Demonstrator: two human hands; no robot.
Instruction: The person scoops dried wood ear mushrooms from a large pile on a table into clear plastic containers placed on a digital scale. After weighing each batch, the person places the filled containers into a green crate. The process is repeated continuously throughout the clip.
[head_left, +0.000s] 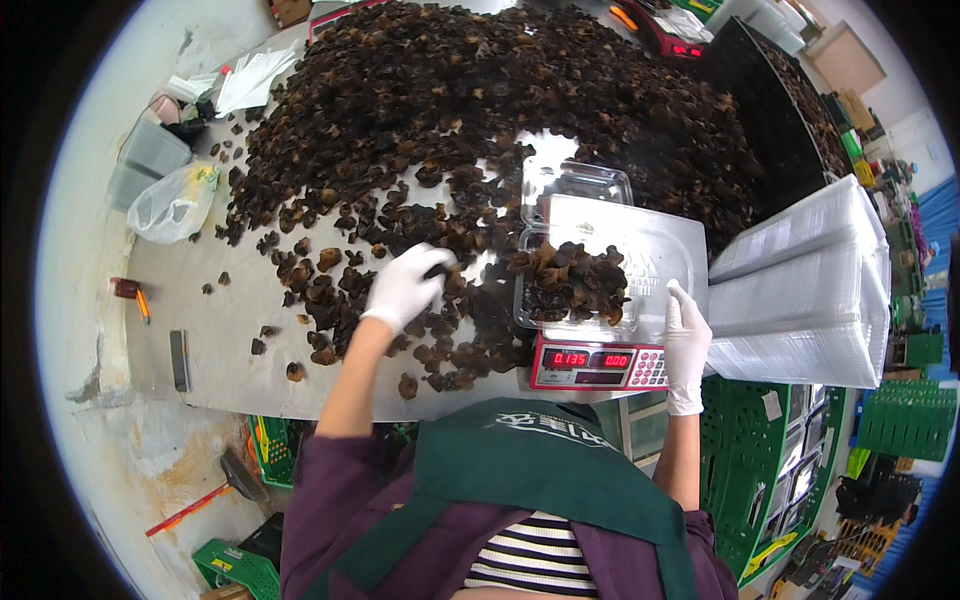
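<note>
My left hand (409, 286), in a white glove, is among loose wood ear mushrooms (465, 360) on the metal table (217, 300); its fingers curl around a dark piece. My right hand (685, 349), gloved too, rests at the right edge of a digital scale (667, 247), fingers extended and holding nothing visible. On the scale's steel plate, a clear plastic clamshell box (527, 296) lies with its lid (577, 184) folded back and a heap of mushrooms (574, 281) in its base. The red display (600, 360) is lit.
Behind lies a big mushroom pile (480, 82). Stacked clear boxes (795, 292) stand right of the scale, a black crate (772, 112) beyond them. Another scale (671, 37) is at the back. A plastic bag (176, 202) and a phone-like object (179, 360) lie left. Green crates (742, 465) stand below right.
</note>
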